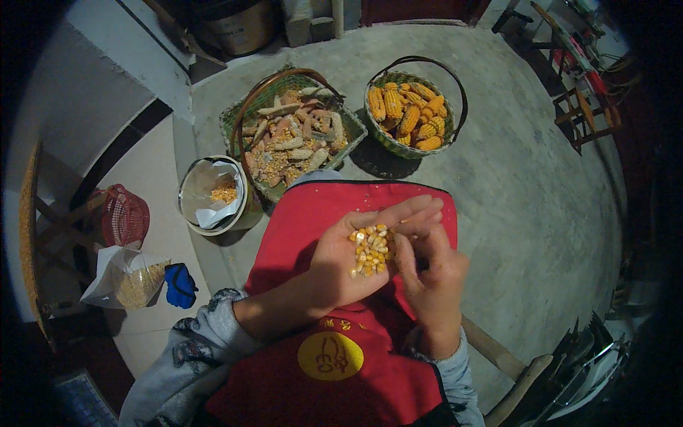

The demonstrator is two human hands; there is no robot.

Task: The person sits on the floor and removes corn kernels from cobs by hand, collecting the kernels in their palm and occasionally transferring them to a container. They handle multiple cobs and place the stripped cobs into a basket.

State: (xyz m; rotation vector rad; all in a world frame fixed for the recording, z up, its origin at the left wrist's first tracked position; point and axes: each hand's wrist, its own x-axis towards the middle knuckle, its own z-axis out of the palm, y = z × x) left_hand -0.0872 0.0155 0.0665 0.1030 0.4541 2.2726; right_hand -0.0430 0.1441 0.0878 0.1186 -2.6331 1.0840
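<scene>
Palm up above my lap, my left hand [341,261] cradles a small heap of yellow and pale corn kernels [370,250]. My right hand [432,267] is at the right edge of that heap, against the fingers of the left, thumb and fingertips drawn together. Whether a kernel is pinched there is hidden. A red apron [288,235] with a yellow printed emblem covers my lap beneath both hands. Past my knees, a large basket [355,141] contains stripped cobs, husk-like bits and loose kernels. A round basket [411,152] to its right is full of yellow corn cobs [411,117].
At left stands a bucket [184,216] with a liner and kernels inside. Near it are a red plastic basket [125,216], a clear bag of grain [139,283] and a blue cloth-like item [180,285]. A small wooden stool [587,117] is far right, a wooden chair part [491,347] lower right.
</scene>
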